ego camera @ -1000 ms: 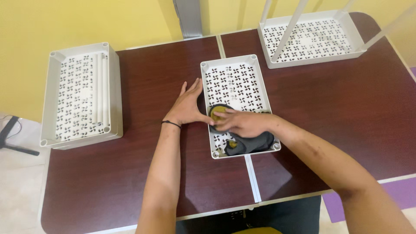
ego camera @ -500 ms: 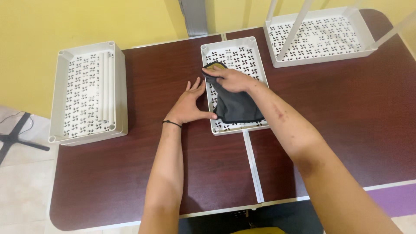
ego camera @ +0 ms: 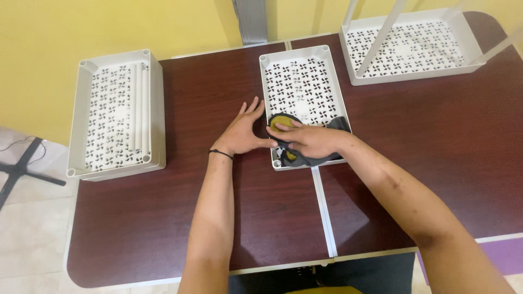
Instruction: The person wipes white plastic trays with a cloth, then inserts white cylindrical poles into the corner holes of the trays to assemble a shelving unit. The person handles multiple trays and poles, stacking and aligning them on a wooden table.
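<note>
Tabletop (ego camera: 218, 218) carries three white perforated trays; the middle tray (ego camera: 302, 81) is the landmark. Dark cloth (ego camera: 332, 126) with a yellow patch lies at this tray's near end. Right hand (ego camera: 305, 139) presses flat on the cloth, fingers together. Left hand (ego camera: 242, 133), spread, braces the tray's left wall. Best practice: keep the tray steadied while pressing. The right hand hides most of the cloth.

Workshop/lab rm: perforated trays (ego camera: 117, 117), dark worktable (ego camera: 207, 218), yellow wall (ego camera: 109, 27).
</note>
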